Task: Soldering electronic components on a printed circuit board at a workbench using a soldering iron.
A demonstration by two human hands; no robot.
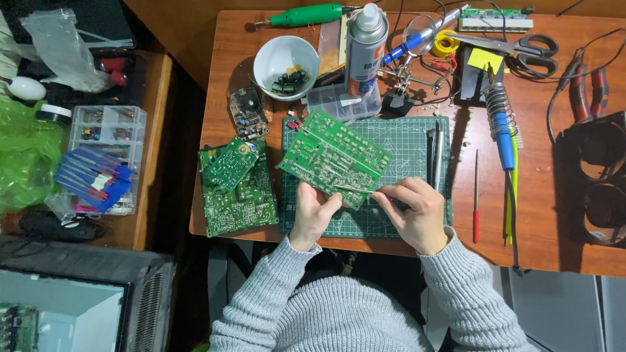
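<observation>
**Two hands at a circuit board over a cutting mat**

We observed the left hand (313, 212) closed on the near edge of a green circuit board (336, 158), thumb on top and fingers beneath, holding it tilted above the green cutting mat (404, 146). The right hand (415, 212) lay just to the right of the left one, curled shut around a thin metal tool (355, 190), apparently tweezers, whose tip reached leftward onto the board's near edge beside the left thumb. Both sleeves were grey knit.

To the left of the left hand we noted a stack of further green boards (236, 186) lying flat on the wooden table (554, 215). Beyond the hands, at the far side of the held board, stood a white bowl (285, 58) holding small components, and to its right a spray can (365, 49) upright on a clear plastic box. To the right of the right hand lay a red-handled probe (476, 195), and beyond it a blue-handled soldering iron (502, 130) in its coil stand. Scissors (521, 47) lay at the far right edge, well apart from both hands.
</observation>
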